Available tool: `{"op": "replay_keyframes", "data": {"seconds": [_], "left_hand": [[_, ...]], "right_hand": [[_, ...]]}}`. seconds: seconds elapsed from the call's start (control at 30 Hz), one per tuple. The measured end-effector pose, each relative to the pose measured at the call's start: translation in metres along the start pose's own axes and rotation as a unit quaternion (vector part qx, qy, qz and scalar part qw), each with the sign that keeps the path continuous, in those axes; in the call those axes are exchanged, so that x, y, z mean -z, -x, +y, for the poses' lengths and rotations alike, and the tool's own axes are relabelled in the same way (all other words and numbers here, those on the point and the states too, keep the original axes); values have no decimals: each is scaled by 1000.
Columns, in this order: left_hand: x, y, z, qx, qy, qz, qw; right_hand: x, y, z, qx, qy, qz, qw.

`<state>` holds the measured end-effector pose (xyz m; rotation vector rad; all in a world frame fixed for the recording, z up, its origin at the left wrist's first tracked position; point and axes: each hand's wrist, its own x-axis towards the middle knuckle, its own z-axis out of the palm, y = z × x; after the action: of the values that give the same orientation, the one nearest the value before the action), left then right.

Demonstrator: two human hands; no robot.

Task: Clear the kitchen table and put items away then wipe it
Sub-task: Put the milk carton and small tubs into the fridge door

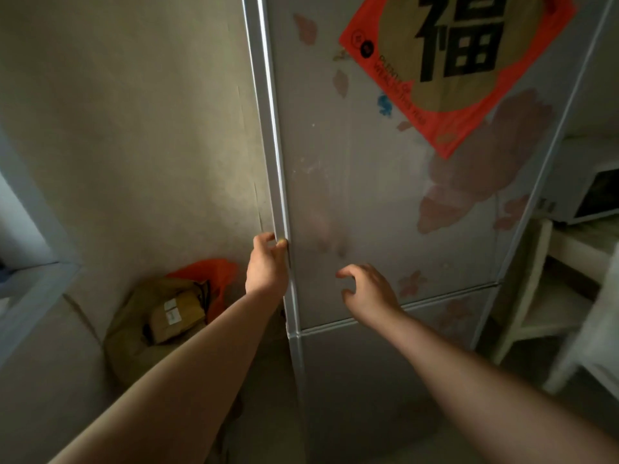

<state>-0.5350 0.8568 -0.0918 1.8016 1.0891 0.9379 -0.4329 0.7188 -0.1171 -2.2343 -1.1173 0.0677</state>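
Upper fridge door [368, 195]: closed, seam to lower door visible below; red paper poster [469, 61] stuck on front.
Brown paper bag [160, 316]: on floor against wall, left of fridge.
Microwave [589, 195]: on shelf, right.
Left hand [266, 262]: fingers curled round door's left edge strip, thumb opposite; likely a pulling grip to open it.
Right hand [368, 289]: loosely curled, holds nothing, near door face; contact unclear.
Kitchen table: out of view; no item carried.

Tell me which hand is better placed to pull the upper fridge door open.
Left, probably. The left hand has its fingers curled round the side edge of the upper fridge door, so it can pull. The right hand hovers before the door's flat front, loosely curled, holding nothing.
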Motion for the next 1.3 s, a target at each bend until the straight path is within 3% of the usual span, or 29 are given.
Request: {"op": "replay_keyframes", "data": {"seconds": [0.1,0.2,0.7,0.83,1.3], "left_hand": [[-10,13,-7,53,37,83,994],[-25,39,-19,129,63,89,986],[-158,115,46,11,7,-158,987],[-212,159,67,-3,24,-233,972],[-375,373,188,-59,63,-429,899]], "right_hand": [[4,13,8,-23,6,8,1000],[12,25,21,-49,12,24,998],[104,105,130,-192,8,93,977],[139,150,180,-263,-11,128,956],[293,301,356,-391,11,231,891]]}}
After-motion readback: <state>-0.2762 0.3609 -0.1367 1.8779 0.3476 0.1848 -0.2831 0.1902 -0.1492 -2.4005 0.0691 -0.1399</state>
